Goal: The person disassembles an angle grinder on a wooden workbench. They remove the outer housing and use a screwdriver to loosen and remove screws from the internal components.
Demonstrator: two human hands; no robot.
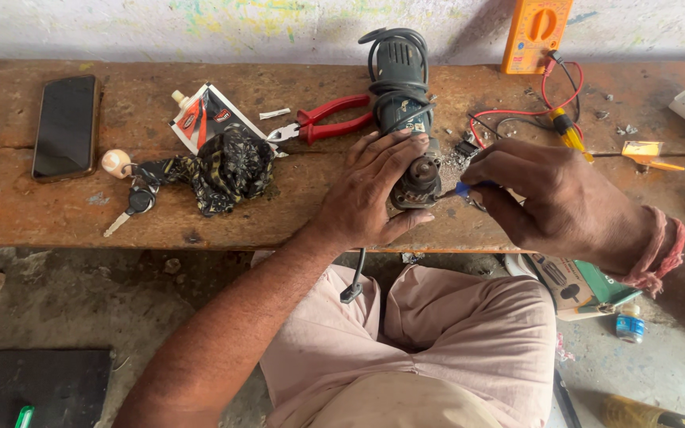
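Near the bench's (57,210) left end, a dark phone (65,127) lying flat, its rectangular screen black and blank. Right of it, toward the back edge, a small flat sachet (204,115) in white, red and black, tilted, with a pale nozzle at its upper left corner, touching a dark patterned cloth (227,170). Against the wall at the back right, an orange multimeter (534,32); below the bench's front edge at right, a brown and green carton (576,285) on the floor.

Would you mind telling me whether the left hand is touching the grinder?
Touching: the head view shows the left hand lying on the grinder, fingers draped over its body near the head.
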